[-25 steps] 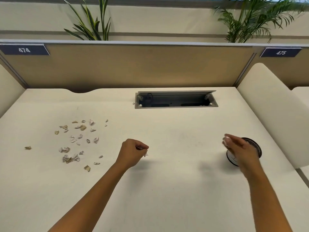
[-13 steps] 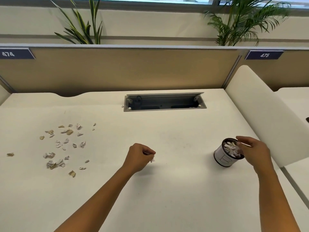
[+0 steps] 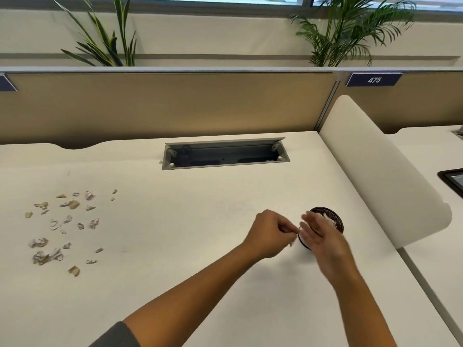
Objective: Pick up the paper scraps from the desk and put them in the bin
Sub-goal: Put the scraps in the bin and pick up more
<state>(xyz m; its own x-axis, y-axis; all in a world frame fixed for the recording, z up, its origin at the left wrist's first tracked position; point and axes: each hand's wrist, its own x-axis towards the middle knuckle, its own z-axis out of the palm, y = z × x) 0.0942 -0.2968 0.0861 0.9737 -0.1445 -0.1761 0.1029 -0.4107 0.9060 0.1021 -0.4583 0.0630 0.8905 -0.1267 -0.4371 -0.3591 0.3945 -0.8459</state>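
A small paper scrap is pinched in the left hand, just left of the bin on the desk. The right hand, fingers extended, is held over the bin. More paper scraps lie well apart, far left.

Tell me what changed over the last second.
The left hand, pinching a small scrap, travelled right across the desk to the bin. The right hand shifted onto the bin's near side, fingers blurred. The scattered paper scraps stayed put.
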